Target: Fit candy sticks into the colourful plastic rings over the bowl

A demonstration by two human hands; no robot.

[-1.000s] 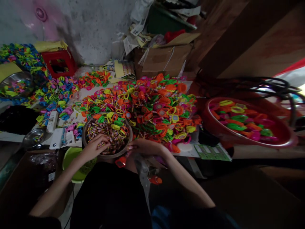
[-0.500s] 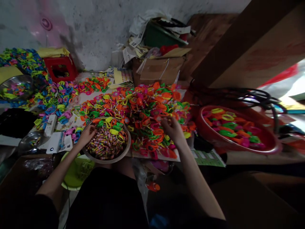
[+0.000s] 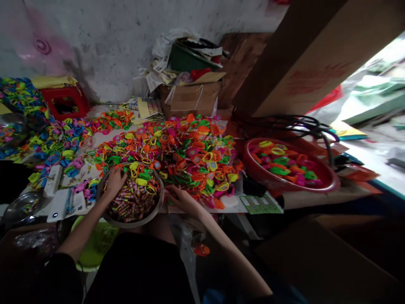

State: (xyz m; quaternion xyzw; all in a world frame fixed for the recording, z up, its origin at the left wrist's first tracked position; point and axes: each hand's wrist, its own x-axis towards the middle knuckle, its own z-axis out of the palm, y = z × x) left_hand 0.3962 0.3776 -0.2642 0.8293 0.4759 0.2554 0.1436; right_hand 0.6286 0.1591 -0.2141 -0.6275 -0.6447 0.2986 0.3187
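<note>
A round metal bowl [image 3: 160, 198] sits at the table's front edge, over my lap. Small wrapped candy rolls [image 3: 134, 200] fill it, with several bright plastic toy watches [image 3: 142, 175] on top. My left hand [image 3: 116, 183] is over the bowl's left part, fingers curled down among the pieces; what they grip is hidden. Just right of the rim is my right hand [image 3: 179, 197], its fingers drawn together by a small pinkish-red bit too blurred to name. A large heap of toy watches [image 3: 196, 158] in orange, green, yellow and pink lies behind both hands.
A red basin [image 3: 249, 169] of toy watches stands right. Left lie more loose watches [image 3: 63, 137], a white power strip [image 3: 53, 180] and a small metal bowl [image 3: 22, 207]. A cardboard box [image 3: 186, 99] and a red stool [image 3: 65, 101] stand behind. A yellow-green basin [image 3: 91, 249] is below.
My right hand has come from over the watch heap, left and down to the bowl's right rim. My left hand stays in the bowl. The view has swung right.
</note>
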